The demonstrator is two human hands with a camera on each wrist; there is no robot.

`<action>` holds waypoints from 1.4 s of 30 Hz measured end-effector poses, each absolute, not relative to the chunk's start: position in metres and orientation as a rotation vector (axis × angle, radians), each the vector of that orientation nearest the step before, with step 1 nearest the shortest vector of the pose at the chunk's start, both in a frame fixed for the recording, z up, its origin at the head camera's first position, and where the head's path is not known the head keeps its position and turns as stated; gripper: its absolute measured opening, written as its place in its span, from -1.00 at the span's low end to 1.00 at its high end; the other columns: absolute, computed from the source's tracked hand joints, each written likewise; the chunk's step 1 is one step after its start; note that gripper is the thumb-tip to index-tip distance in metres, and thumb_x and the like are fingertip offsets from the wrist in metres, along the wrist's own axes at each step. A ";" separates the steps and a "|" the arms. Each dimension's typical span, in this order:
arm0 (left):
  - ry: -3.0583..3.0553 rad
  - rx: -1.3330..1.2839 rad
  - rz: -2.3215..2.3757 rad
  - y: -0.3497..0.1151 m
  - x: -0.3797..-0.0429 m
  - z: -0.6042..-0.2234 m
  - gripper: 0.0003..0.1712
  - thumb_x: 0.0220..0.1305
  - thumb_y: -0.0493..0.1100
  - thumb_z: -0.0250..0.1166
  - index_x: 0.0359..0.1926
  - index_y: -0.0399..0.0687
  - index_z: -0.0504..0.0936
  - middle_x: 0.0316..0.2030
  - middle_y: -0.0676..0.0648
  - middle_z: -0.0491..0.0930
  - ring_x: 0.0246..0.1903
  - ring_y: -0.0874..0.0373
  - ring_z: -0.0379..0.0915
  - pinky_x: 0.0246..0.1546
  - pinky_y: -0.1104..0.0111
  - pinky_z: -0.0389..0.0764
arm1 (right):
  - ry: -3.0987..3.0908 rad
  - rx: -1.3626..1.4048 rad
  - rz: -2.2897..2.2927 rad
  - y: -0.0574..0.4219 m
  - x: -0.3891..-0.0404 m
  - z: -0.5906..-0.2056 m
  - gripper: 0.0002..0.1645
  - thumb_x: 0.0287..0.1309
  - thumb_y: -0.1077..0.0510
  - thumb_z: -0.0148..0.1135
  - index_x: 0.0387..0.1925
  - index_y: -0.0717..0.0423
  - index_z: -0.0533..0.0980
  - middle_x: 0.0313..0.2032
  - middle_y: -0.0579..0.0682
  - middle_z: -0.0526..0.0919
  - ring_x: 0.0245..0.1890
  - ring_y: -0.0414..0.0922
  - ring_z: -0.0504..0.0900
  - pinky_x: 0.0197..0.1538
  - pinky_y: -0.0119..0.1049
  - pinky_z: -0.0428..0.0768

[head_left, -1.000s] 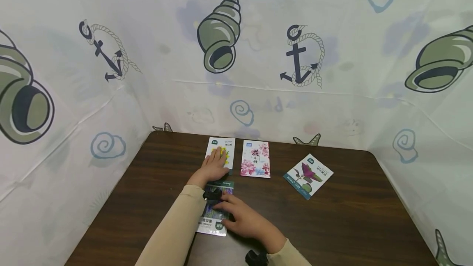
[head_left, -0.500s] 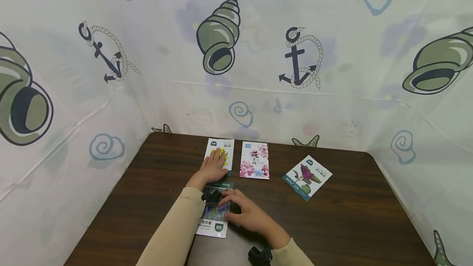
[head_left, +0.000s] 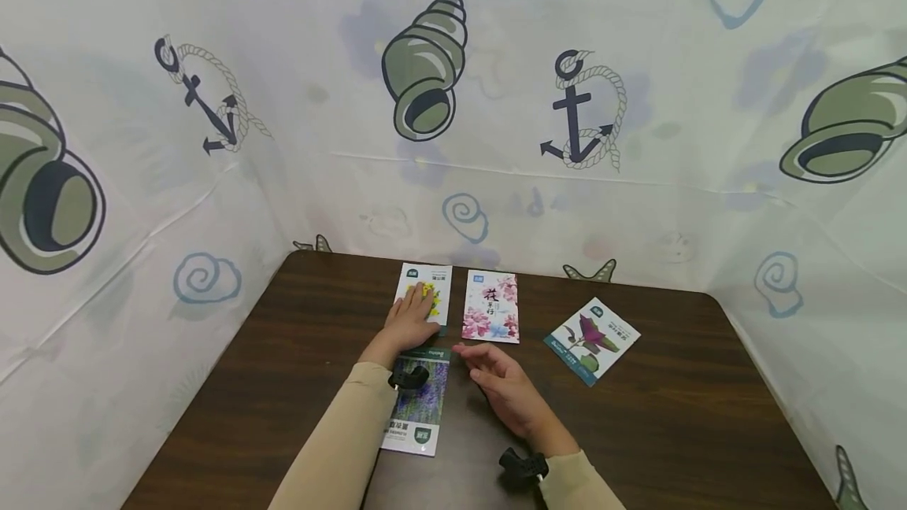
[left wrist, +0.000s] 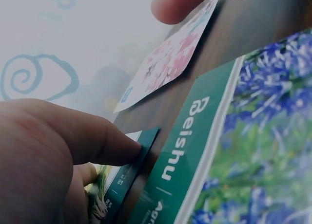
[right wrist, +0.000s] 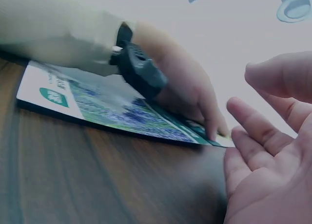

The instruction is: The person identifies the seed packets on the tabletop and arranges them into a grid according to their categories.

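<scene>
My left hand [head_left: 409, 329] rests on a yellow-flower seed packet [head_left: 441, 297] at the back of the table, fingers spread over its picture. In the left wrist view the thumb touches the green end of that packet [left wrist: 127, 180]. Under my left wrist lies a purple-flower seed packet [head_left: 425, 392], partly covered by the sleeve and wrist camera. My right hand [head_left: 506, 388] hovers to the right of it, holding nothing, fingers loosely bent and palm turned left. Just beyond its fingertips is a pink-blossom packet [head_left: 490, 305], lying flat.
A packet with a dark pink flower [head_left: 592, 339] lies at an angle on the right of the brown wooden table [head_left: 680, 415]. A white cloth [head_left: 510, 203] printed with shells and anchors hangs around the table's back and sides.
My right hand has left the purple-flower packet and moved right and slightly away from me, its palm turning up to the left. The left hand stays on the yellow-flower packet.
</scene>
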State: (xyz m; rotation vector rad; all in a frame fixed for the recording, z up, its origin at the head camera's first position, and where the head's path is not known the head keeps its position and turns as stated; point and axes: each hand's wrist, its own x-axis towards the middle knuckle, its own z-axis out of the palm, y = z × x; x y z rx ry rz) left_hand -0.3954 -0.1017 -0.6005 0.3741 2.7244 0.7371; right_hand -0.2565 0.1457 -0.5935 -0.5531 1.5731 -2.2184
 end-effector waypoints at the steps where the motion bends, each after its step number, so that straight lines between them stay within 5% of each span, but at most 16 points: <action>1: 2.725 0.375 0.748 -0.101 -0.395 -0.600 0.01 0.58 0.16 0.09 0.80 0.01 -0.18 0.79 -0.13 -0.47 0.79 -0.10 -0.60 0.77 -0.11 -0.44 | 1.577 -0.548 -2.225 0.147 -0.257 -0.593 -0.47 0.64 0.32 0.07 0.47 0.48 0.28 0.62 0.45 0.23 0.69 -0.03 0.28 0.62 -0.43 0.34; 7: 2.727 0.357 0.813 -0.101 -0.390 -0.596 0.01 0.56 0.12 0.13 0.80 -0.01 -0.14 0.79 -0.13 -0.44 0.79 -0.10 -0.58 0.77 -0.10 -0.45 | 1.607 -0.575 -2.237 0.158 -0.261 -0.593 -0.49 0.65 0.34 0.02 0.47 0.49 0.28 0.55 0.51 0.30 0.62 -0.03 0.42 0.62 -0.35 0.39; 15: 2.708 0.392 0.907 -0.098 -0.388 -0.596 0.01 0.57 0.09 0.21 0.79 -0.06 -0.08 0.79 -0.15 -0.39 0.79 -0.12 -0.56 0.77 -0.09 -0.47 | 1.649 -0.462 -2.445 0.187 -0.268 -0.596 -0.49 0.63 0.33 0.06 0.43 0.55 0.28 0.42 0.24 0.56 0.54 -0.04 0.51 0.59 -0.30 0.46; 23: 2.723 0.382 0.911 -0.101 -0.389 -0.597 0.02 0.55 0.10 0.25 0.79 -0.05 -0.04 0.79 -0.14 -0.36 0.79 -0.11 -0.55 0.77 -0.11 -0.44 | 1.767 -0.424 -2.497 0.221 -0.275 -0.594 -0.49 0.64 0.32 0.06 0.44 0.53 0.28 0.48 0.45 0.40 0.58 0.15 0.41 0.62 -0.30 0.41; 31: 2.708 0.393 0.926 -0.103 -0.387 -0.594 0.02 0.56 0.10 0.25 0.79 -0.06 -0.06 0.79 -0.15 -0.37 0.79 -0.10 -0.57 0.77 -0.08 -0.47 | 1.826 -0.335 -2.562 0.240 -0.279 -0.592 -0.52 0.61 0.35 0.10 0.40 0.52 0.33 0.37 0.12 0.65 0.44 -0.09 0.55 0.56 -0.39 0.47; 42: 2.714 0.404 0.940 -0.103 -0.383 -0.589 0.00 0.55 0.08 0.23 0.78 -0.07 -0.05 0.79 -0.17 -0.34 0.79 -0.13 -0.56 0.77 -0.09 -0.47 | 2.062 -0.233 -2.592 0.281 -0.278 -0.589 -0.46 0.61 0.34 0.14 0.43 0.59 0.29 0.34 0.10 0.66 0.40 -0.05 0.52 0.47 -0.38 0.53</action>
